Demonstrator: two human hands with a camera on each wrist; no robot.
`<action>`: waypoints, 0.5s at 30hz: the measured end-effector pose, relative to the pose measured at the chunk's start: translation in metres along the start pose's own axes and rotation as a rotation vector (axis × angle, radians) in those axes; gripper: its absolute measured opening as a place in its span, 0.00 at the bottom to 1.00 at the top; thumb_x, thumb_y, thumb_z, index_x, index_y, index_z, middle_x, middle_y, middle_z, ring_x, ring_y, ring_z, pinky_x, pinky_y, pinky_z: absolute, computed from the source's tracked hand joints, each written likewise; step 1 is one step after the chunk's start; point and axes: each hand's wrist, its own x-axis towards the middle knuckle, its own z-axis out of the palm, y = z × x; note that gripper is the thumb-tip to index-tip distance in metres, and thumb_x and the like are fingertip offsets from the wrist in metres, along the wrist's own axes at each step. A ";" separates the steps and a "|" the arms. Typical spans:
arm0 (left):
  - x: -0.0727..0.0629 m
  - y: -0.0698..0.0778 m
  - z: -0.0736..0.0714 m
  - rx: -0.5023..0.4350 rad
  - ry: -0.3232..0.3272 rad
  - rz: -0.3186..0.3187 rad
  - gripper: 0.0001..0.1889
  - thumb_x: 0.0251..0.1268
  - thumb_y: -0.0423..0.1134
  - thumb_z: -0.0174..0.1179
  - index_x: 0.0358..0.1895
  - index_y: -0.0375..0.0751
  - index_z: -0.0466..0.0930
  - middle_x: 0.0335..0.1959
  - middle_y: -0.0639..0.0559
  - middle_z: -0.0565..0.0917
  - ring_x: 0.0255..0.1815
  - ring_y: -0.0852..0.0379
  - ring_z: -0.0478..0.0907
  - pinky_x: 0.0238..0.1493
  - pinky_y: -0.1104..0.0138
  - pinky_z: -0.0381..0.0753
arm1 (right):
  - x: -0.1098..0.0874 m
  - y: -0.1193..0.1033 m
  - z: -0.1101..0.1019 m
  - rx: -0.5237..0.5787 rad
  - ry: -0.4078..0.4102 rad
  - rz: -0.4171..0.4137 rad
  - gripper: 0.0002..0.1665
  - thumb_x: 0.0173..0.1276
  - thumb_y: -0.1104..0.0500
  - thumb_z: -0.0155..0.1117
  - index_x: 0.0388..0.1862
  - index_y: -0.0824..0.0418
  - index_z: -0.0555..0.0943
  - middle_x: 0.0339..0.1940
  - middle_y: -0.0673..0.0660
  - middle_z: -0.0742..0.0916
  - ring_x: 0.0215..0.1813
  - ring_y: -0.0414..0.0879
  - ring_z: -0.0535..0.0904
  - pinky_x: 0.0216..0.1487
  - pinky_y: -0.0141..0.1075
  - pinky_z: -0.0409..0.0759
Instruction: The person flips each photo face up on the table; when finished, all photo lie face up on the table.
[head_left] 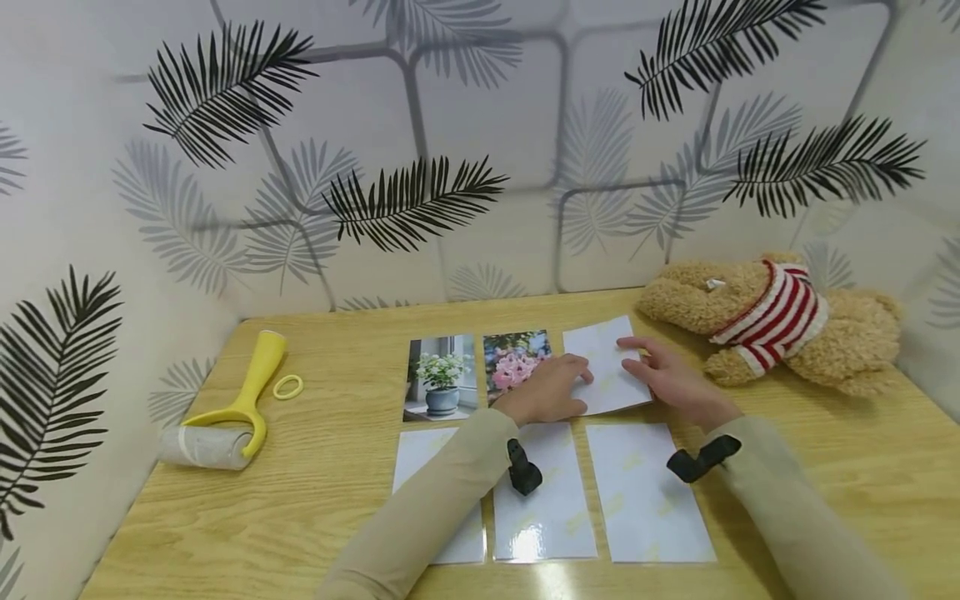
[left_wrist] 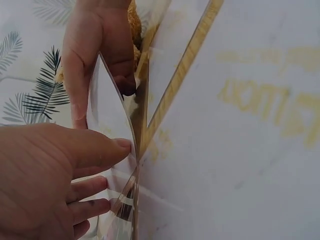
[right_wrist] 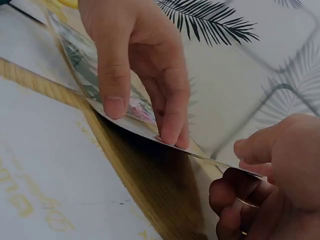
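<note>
A white photo card (head_left: 603, 367) lies at the right end of the back row, its right side lifted and bent. My right hand (head_left: 678, 385) pinches that right edge; in the right wrist view, the thumb lies above and curled fingers sit beneath. My left hand (head_left: 546, 390) rests its thumb and fingertips on the card's top face, as the left wrist view also shows. Beside it is a card with pink flowers (head_left: 506, 371), partly covered by the left hand. Farther left lies a card showing a potted plant (head_left: 441, 379).
Three white cards make the front row: a left one (head_left: 420, 454), partly under my left sleeve, a middle one (head_left: 555, 492) and a right one (head_left: 645, 500). A yellow-handled lint roller (head_left: 251, 392) and a yellow ring (head_left: 288, 387) lie left. A teddy bear (head_left: 787, 321) lies back right.
</note>
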 end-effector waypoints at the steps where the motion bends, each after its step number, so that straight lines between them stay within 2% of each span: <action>1: 0.000 -0.001 0.000 -0.007 0.006 0.003 0.19 0.66 0.39 0.58 0.59 0.41 0.76 0.71 0.47 0.67 0.74 0.52 0.60 0.74 0.62 0.56 | 0.001 -0.001 0.002 -0.029 0.016 -0.005 0.30 0.77 0.54 0.50 0.73 0.61 0.60 0.51 0.67 0.76 0.45 0.51 0.70 0.45 0.36 0.67; 3: -0.001 -0.003 0.001 -0.025 0.020 0.018 0.19 0.66 0.39 0.58 0.59 0.41 0.76 0.71 0.47 0.66 0.74 0.52 0.61 0.73 0.63 0.58 | 0.002 -0.003 0.004 -0.065 0.036 -0.019 0.29 0.76 0.57 0.50 0.73 0.62 0.60 0.64 0.68 0.70 0.53 0.54 0.66 0.52 0.39 0.64; 6: -0.003 -0.008 0.000 -0.075 0.029 0.046 0.19 0.67 0.38 0.57 0.60 0.41 0.74 0.73 0.47 0.63 0.74 0.52 0.59 0.73 0.61 0.58 | 0.002 -0.006 0.004 -0.054 0.037 -0.011 0.30 0.76 0.59 0.49 0.74 0.62 0.58 0.63 0.71 0.69 0.55 0.58 0.66 0.55 0.44 0.63; 8: -0.004 -0.013 -0.001 -0.141 0.051 0.062 0.21 0.68 0.38 0.57 0.63 0.40 0.71 0.75 0.45 0.59 0.76 0.51 0.56 0.73 0.59 0.58 | 0.001 -0.007 0.003 -0.028 0.036 -0.006 0.30 0.77 0.58 0.48 0.75 0.61 0.56 0.67 0.72 0.66 0.60 0.60 0.64 0.60 0.49 0.62; 10: -0.005 -0.016 -0.003 -0.251 0.082 0.052 0.25 0.69 0.37 0.56 0.68 0.39 0.65 0.77 0.43 0.52 0.77 0.49 0.52 0.73 0.55 0.58 | -0.001 -0.008 0.000 0.027 0.039 0.002 0.31 0.78 0.57 0.47 0.76 0.59 0.55 0.69 0.72 0.62 0.63 0.61 0.61 0.63 0.52 0.58; 12: -0.006 -0.019 -0.004 -0.371 0.131 0.012 0.31 0.70 0.39 0.56 0.73 0.39 0.57 0.78 0.41 0.46 0.78 0.47 0.48 0.73 0.53 0.58 | -0.002 -0.007 -0.003 0.080 0.050 -0.005 0.31 0.78 0.56 0.47 0.76 0.58 0.54 0.71 0.69 0.59 0.62 0.60 0.59 0.62 0.50 0.57; 14: -0.006 -0.019 -0.006 -0.536 0.169 -0.067 0.38 0.69 0.43 0.57 0.76 0.40 0.48 0.78 0.41 0.45 0.77 0.46 0.50 0.71 0.52 0.60 | -0.003 -0.007 -0.004 0.143 0.052 -0.032 0.32 0.78 0.56 0.47 0.76 0.59 0.54 0.70 0.65 0.58 0.57 0.53 0.59 0.59 0.43 0.58; 15: -0.006 -0.019 -0.006 -0.634 0.175 -0.107 0.41 0.69 0.44 0.57 0.77 0.41 0.43 0.78 0.42 0.45 0.77 0.46 0.51 0.71 0.52 0.60 | -0.003 -0.006 -0.005 0.177 0.055 -0.047 0.32 0.78 0.56 0.47 0.76 0.59 0.54 0.65 0.65 0.63 0.53 0.50 0.62 0.55 0.39 0.60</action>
